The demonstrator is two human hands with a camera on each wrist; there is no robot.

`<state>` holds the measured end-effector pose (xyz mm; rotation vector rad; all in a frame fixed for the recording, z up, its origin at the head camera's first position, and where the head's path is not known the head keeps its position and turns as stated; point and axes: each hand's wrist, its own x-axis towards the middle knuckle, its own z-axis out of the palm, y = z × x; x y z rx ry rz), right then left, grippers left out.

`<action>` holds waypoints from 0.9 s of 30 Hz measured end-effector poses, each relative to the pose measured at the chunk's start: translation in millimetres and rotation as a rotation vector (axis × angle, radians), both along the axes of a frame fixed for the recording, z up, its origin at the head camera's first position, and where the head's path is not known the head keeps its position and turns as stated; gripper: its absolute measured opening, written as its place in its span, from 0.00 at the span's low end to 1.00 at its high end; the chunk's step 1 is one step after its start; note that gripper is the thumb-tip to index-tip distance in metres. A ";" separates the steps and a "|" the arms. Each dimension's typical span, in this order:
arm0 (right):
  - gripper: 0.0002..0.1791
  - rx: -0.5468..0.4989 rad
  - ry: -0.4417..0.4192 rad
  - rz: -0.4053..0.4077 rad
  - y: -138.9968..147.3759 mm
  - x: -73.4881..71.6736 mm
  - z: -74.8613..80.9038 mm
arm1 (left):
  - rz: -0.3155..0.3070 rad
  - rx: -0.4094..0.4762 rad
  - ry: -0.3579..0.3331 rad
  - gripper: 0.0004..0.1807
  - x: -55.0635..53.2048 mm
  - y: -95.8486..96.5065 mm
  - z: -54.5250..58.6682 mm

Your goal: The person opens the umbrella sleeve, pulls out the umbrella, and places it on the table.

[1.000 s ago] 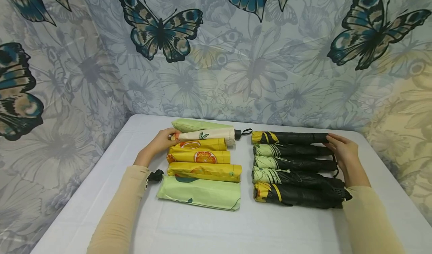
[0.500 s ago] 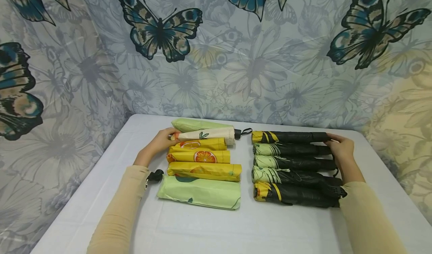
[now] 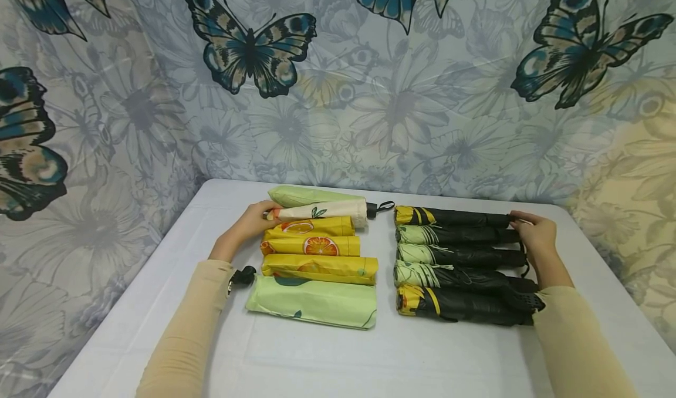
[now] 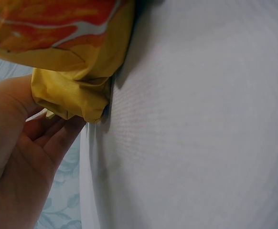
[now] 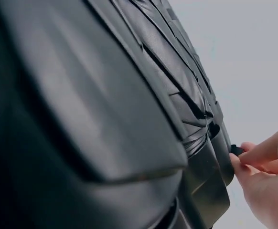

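Note:
Two columns of folded umbrellas lie across the white table. My left hand holds the left end of a cream folding umbrella with a leaf print, second from the back of the left column. In the left wrist view, yellow umbrella cloth hides part of the thumb and fingers of that hand. With its fingertips, my right hand pinches the right end of the rearmost black umbrella, which has a yellow tip. The right wrist view shows a small black end piece between thumb and fingers.
Behind the cream umbrella lies a light green one. Several yellow umbrellas and a wide green one lie in front. More black umbrellas fill the right column. A patterned cloth hangs behind the table.
My right hand has shifted slightly left, its fingers drawn in from lying along the black umbrella to pinching its end. The left hand and its column look unchanged.

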<state>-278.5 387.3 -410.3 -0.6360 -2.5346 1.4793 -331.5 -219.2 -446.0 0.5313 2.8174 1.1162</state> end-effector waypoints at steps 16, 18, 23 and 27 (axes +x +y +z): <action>0.32 -0.035 0.155 0.066 -32.3 -2.3 5.5 | 0.025 0.014 0.004 0.21 4.6 1.1 9.4; 0.33 -0.048 0.161 0.092 -41.1 -1.3 8.7 | 0.025 0.027 0.004 0.22 5.1 0.7 11.8; 0.33 -0.128 0.172 0.110 -64.0 -2.0 15.3 | 0.018 0.052 0.026 0.24 3.9 -2.9 18.7; 0.33 -0.207 0.168 0.143 -81.5 -3.0 19.2 | 0.041 0.038 0.073 0.25 1.1 -5.8 22.6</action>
